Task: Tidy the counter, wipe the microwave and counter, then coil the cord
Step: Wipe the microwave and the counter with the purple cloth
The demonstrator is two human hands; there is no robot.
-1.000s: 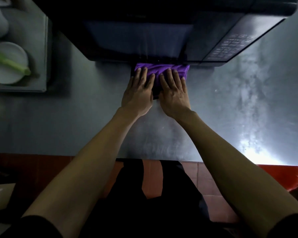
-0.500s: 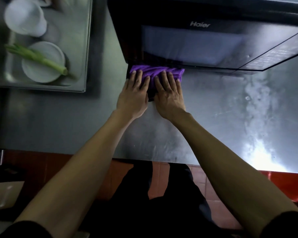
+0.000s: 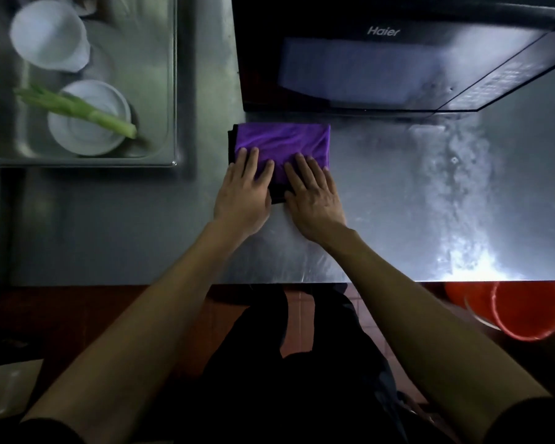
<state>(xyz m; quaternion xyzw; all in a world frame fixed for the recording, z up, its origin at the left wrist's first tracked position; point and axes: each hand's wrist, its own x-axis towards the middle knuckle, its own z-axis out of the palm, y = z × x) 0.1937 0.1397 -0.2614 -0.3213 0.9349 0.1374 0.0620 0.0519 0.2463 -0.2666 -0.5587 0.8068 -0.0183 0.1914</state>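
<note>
A folded purple cloth (image 3: 282, 141) lies flat on the steel counter (image 3: 109, 225), just in front of the black microwave (image 3: 350, 59). My left hand (image 3: 242, 190) presses on the cloth's near left part with straight fingers. Beside it, my right hand (image 3: 313, 195) lies flat on the near right part. The cloth's near edge is hidden under both hands. A wet streak (image 3: 462, 187) runs down the counter to the right of the cloth. No cord is in view.
A sink (image 3: 170, 91) at the far left holds a white cup (image 3: 50, 36), a white plate (image 3: 87, 129) and a green stalk (image 3: 77, 108). An orange bucket (image 3: 526, 310) stands on the floor below the counter's front edge, at right.
Both hands have slid the cloth left along the microwave's front, then toward me, so it now lies clear of the microwave's base. The view has shifted, showing more of the sink.
</note>
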